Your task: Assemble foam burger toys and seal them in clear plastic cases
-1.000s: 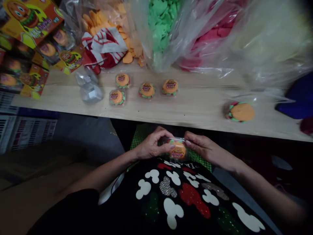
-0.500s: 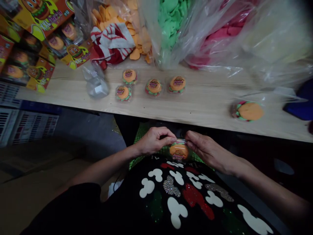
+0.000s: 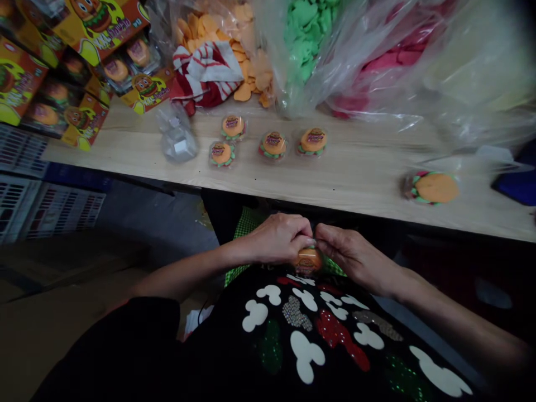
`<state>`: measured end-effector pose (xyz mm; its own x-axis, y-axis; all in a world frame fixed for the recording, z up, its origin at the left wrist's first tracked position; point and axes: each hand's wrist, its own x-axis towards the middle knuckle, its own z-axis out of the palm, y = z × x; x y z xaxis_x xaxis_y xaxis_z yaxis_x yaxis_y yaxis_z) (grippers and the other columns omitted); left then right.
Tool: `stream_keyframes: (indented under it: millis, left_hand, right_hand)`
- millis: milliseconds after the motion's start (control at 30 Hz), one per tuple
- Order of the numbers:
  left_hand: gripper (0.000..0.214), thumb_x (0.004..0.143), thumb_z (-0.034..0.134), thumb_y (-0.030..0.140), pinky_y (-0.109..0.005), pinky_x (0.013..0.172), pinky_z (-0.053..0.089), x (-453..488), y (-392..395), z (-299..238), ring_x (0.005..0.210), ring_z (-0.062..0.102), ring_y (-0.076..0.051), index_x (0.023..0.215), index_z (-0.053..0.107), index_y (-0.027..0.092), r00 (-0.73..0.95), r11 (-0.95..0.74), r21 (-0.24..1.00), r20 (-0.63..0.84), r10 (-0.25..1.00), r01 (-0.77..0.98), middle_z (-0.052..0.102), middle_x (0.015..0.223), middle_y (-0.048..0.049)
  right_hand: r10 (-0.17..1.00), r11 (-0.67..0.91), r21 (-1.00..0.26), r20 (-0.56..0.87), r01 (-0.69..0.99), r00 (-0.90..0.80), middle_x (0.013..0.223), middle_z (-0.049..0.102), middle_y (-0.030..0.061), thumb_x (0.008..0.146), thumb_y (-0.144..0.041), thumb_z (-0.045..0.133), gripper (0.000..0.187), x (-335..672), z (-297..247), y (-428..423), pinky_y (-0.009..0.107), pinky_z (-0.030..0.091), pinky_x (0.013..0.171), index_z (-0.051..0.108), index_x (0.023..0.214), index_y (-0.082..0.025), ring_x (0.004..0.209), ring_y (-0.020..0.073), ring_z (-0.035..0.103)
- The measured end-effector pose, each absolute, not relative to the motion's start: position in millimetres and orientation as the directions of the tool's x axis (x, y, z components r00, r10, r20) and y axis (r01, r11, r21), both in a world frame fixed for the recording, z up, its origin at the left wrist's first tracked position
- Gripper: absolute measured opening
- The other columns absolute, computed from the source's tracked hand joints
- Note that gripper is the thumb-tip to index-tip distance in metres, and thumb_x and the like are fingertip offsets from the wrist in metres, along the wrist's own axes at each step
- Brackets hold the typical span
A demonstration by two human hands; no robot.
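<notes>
A burger-shaped candy in a clear plastic case [image 3: 309, 261] is held close to my body, below the table edge. My left hand [image 3: 281, 239] pinches the upper left of the case, thumb and fingers closed along its edge. My right hand [image 3: 349, 249] grips the upper right side with its fingers pressed together. The two hands almost meet over the far edge, hiding part of the case. Printed on the orange bun is a burger label, partly visible. On the table lies another burger [image 3: 435, 187] with a plain bun, in an opened case.
Several cased burgers [image 3: 273, 145] stand on the wooden table [image 3: 360, 167], beside stacked clear empty cases [image 3: 179, 142]. Behind are bags of orange pieces [image 3: 247, 72], green pieces [image 3: 310, 33] and pink pieces [image 3: 389, 67], plus a striped cloth [image 3: 207, 72]. Display boxes [image 3: 142, 89] are stacked left.
My left hand has moved right, over the case's upper edge, and now covers more of it. The right hand stays at its side. The view has shifted slightly.
</notes>
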<state>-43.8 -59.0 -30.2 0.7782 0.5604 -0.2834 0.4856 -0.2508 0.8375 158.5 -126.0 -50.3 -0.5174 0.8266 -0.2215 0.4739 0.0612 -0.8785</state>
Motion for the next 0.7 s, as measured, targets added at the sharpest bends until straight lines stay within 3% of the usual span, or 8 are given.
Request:
stream_keyframes:
  millis: [200, 467, 567, 700]
  left_hand:
    - [0.015, 0.091, 0.06, 0.027, -0.024, 0.064, 0.037, -41.6, -48.0, -29.3, 0.069, 0.054, -0.012, 0.088, 0.066, 0.014, 0.769, -0.173, 0.828, -0.391, 0.506, 0.534, 0.065, 0.077, -0.0012]
    - [0.008, 0.088, 0.056, 0.016, -0.026, 0.07, 0.04, -32.2, -52.3, -27.6, 0.075, 0.055, -0.014, 0.085, 0.063, 0.015, 0.794, -0.306, 0.778, -0.369, 0.484, 0.548, 0.066, 0.084, -0.0033]
    - [0.008, 0.086, 0.058, 0.018, -0.026, 0.067, 0.039, -35.1, -52.0, -32.1, 0.07, 0.053, -0.013, 0.082, 0.064, 0.014, 0.766, -0.188, 0.816, -0.395, 0.508, 0.546, 0.064, 0.077, -0.0017]
    - [0.017, 0.086, 0.065, 0.029, -0.025, 0.069, 0.043, -51.2, -43.0, -39.2, 0.072, 0.056, -0.012, 0.087, 0.068, 0.012, 0.775, 0.149, 0.901, -0.427, 0.466, 0.408, 0.068, 0.081, -0.0027]
  right_hand:
    - [0.828, -0.147, -0.89, -0.349, 0.431, -0.439, 0.079, 0.048, -0.0013, 0.101, -0.054, 0.039, 0.034, 161.6, -58.7, -136.4, 0.028, 0.039, 0.064, 0.044, 0.089, -0.023, 0.071, 0.0153, 0.044]
    - [0.866, -0.101, -0.91, -0.28, 0.402, -0.415, 0.078, 0.048, -0.0003, 0.102, -0.053, 0.036, 0.038, 150.2, -52.2, -134.5, 0.027, 0.037, 0.064, 0.046, 0.082, -0.022, 0.07, 0.0149, 0.043]
    - [0.868, -0.167, -0.921, -0.307, 0.352, -0.391, 0.075, 0.045, -0.0015, 0.1, -0.055, 0.04, 0.039, 150.0, -57.8, -136.2, 0.026, 0.035, 0.061, 0.046, 0.079, -0.022, 0.068, 0.014, 0.04]
    - [0.879, -0.254, -0.919, -0.35, 0.303, -0.323, 0.071, 0.038, -0.003, 0.097, -0.06, 0.044, 0.044, 154.6, -67.7, -140.4, 0.026, 0.032, 0.059, 0.041, 0.075, -0.022, 0.067, 0.0135, 0.036]
